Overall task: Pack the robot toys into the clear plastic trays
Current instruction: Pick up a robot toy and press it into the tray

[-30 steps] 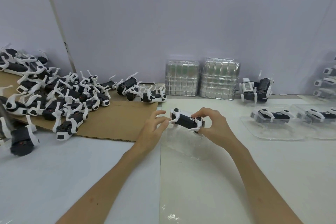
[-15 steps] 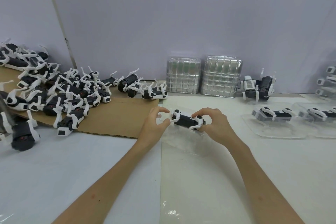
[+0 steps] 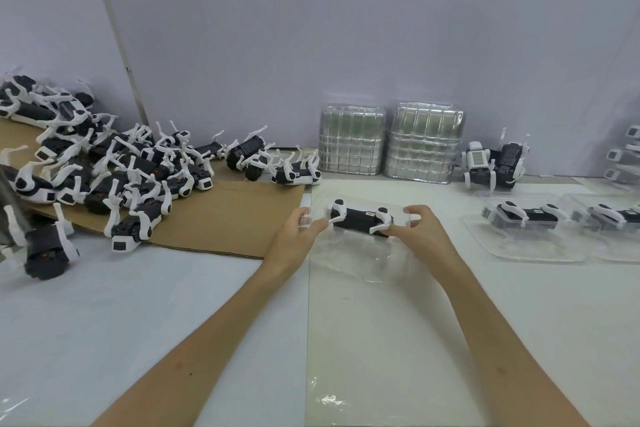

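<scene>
At tray (image 3: 346, 262) ends, both hands (image 3: 294, 236) (image 3: 422, 236); apparently curled

Left hand (image 3: 294, 236) and right hand (image 3: 424, 234) extended forward, facing each other; fingers (image 3: 318, 224) curled, pinching opposite ends of tray (image 3: 346, 262).

Head-worn camera, forward and down.

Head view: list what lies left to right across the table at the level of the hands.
Pile of loose robot toys → left hand → held robot toy → right hand → first packed tray → second packed tray.
</scene>
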A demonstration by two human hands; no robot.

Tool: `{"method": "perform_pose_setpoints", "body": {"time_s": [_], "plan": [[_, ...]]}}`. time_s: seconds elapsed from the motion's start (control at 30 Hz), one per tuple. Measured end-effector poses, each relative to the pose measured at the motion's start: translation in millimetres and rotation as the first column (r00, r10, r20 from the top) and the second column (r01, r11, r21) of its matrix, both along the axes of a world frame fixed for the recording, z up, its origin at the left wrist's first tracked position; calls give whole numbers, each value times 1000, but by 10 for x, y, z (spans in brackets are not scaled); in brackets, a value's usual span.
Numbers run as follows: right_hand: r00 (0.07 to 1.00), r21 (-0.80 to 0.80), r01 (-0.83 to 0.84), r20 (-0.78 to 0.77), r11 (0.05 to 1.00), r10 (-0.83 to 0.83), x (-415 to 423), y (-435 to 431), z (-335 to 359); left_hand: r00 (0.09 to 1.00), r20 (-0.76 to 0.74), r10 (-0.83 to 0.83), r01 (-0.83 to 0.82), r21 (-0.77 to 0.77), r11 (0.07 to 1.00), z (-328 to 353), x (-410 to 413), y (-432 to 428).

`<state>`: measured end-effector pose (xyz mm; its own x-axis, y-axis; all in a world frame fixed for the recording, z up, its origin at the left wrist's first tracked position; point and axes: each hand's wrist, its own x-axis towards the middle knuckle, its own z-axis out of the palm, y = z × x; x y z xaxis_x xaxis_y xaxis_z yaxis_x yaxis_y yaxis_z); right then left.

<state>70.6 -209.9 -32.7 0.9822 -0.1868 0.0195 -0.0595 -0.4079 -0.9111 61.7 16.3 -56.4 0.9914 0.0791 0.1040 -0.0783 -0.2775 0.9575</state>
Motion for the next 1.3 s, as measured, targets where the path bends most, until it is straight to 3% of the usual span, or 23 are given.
{"method": "perform_pose_setpoints", "body": {"time_s": [0.13,0.33,0.5,0.63,0.83,1.13,1.3], "plan": [[996,164,-85,14,983,83,7,-31,2,1000,-3,-31,31,-80,996,0,-11,33],[964,200,-192,222,961,146,-40,-23,81,987,-97,-126,92,-304,948,27,-1,76],[932,204,-290,284,935,227,-86,18,117,958,-84,-275,210,-448,869,49,-9,129],[905,254,-382,300,889,303,-95,-36,148,960,-71,-270,194,-526,828,58,-25,127],[910,260,-392,254,883,328,-84,-31,152,978,20,-208,185,-542,820,53,-44,94],[938,269,-311,-65,911,340,-112,-6,115,987,135,-85,137,-447,884,25,5,104],[971,262,-239,52,935,234,-79,14,107,987,147,-58,112,-398,911,45,-9,92]]}}
